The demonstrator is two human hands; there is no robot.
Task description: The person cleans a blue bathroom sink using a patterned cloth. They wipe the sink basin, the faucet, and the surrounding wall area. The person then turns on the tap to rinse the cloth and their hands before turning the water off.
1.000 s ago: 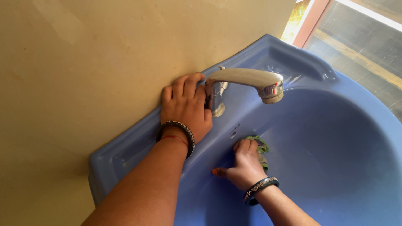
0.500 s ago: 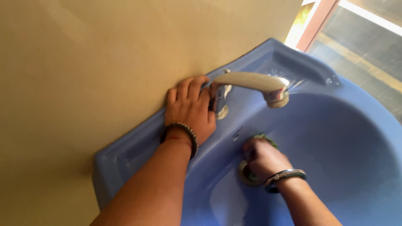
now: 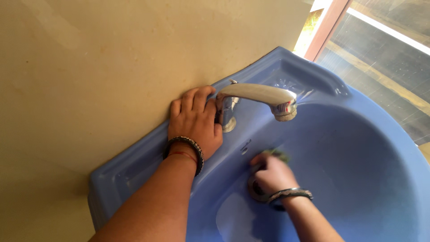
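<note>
Inside the blue washbasin [image 3: 358,148], on the sloping inner wall just below the tap ledge, a green scrubbing pad [image 3: 274,154] lies pressed against the ceramic under the right hand [image 3: 273,175]. Only a blurred green edge of the pad shows, at about twelve o'clock from the knuckles, past the fingertips; the rest is covered by the hand. The right fingers [image 3: 262,160] are curled down and drawn close together over the pad, clenched on it rather than spread, though motion blur hides how the thumb sits. A dark bangle [image 3: 286,195] rings that wrist, and directly beneath the hand, at roughly seven o'clock, a round metal drain [image 3: 253,192] shows in part. The left hand [image 3: 193,121] lies flat on the basin's back ledge at about ten o'clock from the right hand, palm down, holding nothing. Its fingers [image 3: 197,96] are stretched out with the tips meeting the beige wall [image 3: 112,67], and the thumb side rests against the base of the chrome tap [image 3: 257,96]. The tap's spout reaches toward three o'clock over the bowl. A beaded bracelet [image 3: 186,145] sits on the left wrist.
</note>
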